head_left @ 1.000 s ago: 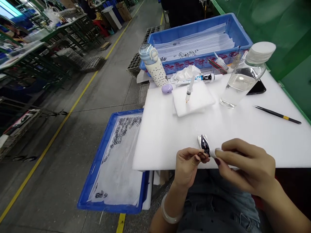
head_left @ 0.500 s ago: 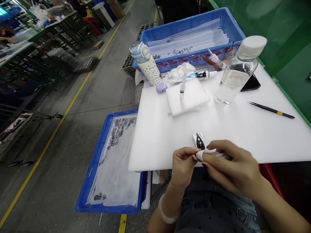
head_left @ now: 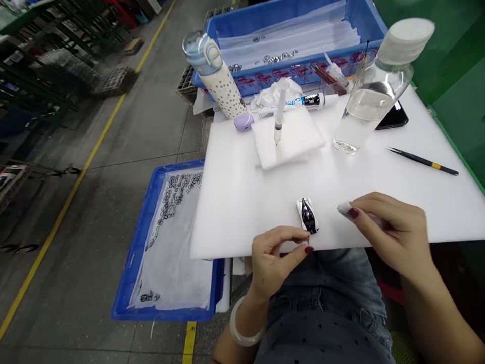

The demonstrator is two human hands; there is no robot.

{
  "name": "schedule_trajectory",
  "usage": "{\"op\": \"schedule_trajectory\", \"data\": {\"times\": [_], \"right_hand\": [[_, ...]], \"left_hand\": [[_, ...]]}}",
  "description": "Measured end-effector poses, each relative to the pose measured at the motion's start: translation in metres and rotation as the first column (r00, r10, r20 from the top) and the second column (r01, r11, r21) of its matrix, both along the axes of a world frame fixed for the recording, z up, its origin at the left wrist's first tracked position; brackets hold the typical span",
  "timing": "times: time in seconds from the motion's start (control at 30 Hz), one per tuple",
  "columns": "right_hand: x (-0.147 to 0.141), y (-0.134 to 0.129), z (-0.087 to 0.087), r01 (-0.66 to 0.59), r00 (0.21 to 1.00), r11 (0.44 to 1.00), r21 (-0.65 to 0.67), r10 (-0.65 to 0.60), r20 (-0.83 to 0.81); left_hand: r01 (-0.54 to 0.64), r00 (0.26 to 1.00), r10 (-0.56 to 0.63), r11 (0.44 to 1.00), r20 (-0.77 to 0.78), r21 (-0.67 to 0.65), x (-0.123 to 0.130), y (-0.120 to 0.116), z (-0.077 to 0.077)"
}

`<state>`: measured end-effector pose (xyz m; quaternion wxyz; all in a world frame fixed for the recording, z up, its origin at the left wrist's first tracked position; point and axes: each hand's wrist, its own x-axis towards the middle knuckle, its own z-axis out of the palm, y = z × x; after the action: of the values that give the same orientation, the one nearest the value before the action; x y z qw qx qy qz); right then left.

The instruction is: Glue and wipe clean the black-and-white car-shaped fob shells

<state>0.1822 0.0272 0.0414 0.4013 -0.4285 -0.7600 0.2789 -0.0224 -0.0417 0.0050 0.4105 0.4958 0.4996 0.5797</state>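
Near the table's front edge, my left hand (head_left: 278,258) pinches a small dark part (head_left: 308,239) between thumb and forefinger; its shape is too small to make out. Just beyond those fingertips lies a small black and white toy car body (head_left: 307,215). My right hand (head_left: 390,230) is off to the right, its fingers closed around a white cloth (head_left: 344,208) whose tip pokes out. A syringe (head_left: 279,124) stands with its tip down on a white foam pad (head_left: 299,144) farther back.
On the white table (head_left: 235,202) stand a clear bottle (head_left: 359,114) and a dotted flask (head_left: 223,88). Black tweezers (head_left: 424,162) lie right. Behind is a blue bin (head_left: 288,71); a blue tray (head_left: 132,253) with black rings sits lower left.
My hands have moved apart: the right one went right with the white cloth, away from the left fingertips. The view has shifted, and the car body now shows fully.
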Motion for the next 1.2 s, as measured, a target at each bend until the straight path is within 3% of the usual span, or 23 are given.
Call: {"op": "schedule_trajectory", "data": {"times": [0.03, 0.1, 0.2, 0.33, 0.53, 0.9, 1.2], "right_hand": [[-0.003, 0.000, -0.006, -0.031, 1.000, 0.997, -0.067, 0.031, 0.001], [-0.011, 0.000, -0.015, -0.072, 0.997, 0.985, -0.154, 0.074, 0.008], [-0.021, -0.001, -0.022, -0.033, 0.999, 0.988, -0.148, 0.037, 0.026], [-0.028, 0.001, -0.024, 0.004, 0.996, 0.997, -0.082, 0.004, 0.089], [-0.029, 0.005, -0.025, -0.029, 0.978, 0.997, -0.077, 0.044, 0.203], [-0.029, 0.006, -0.024, -0.037, 0.972, 0.988, -0.149, 0.070, 0.225], [-0.030, 0.005, -0.025, -0.021, 0.965, 0.995, -0.095, 0.045, 0.257]], "left_hand": [[-0.041, 0.981, 0.049, 0.998, -0.188, 0.049, -0.002, 0.000, 0.001], [-0.092, 0.866, 0.155, 0.984, -0.475, 0.153, -0.002, 0.002, 0.002], [-0.102, 0.743, 0.238, 0.964, -0.625, 0.246, 0.002, 0.009, 0.000], [-0.098, 0.720, 0.268, 0.952, -0.640, 0.289, 0.009, 0.015, -0.004], [-0.081, 0.762, 0.211, 0.969, -0.612, 0.232, 0.011, 0.017, -0.009], [-0.106, 0.820, 0.122, 0.993, -0.559, 0.062, 0.001, 0.017, -0.003], [-0.098, 0.833, 0.093, 0.995, -0.545, 0.021, 0.001, 0.019, -0.003]]}}
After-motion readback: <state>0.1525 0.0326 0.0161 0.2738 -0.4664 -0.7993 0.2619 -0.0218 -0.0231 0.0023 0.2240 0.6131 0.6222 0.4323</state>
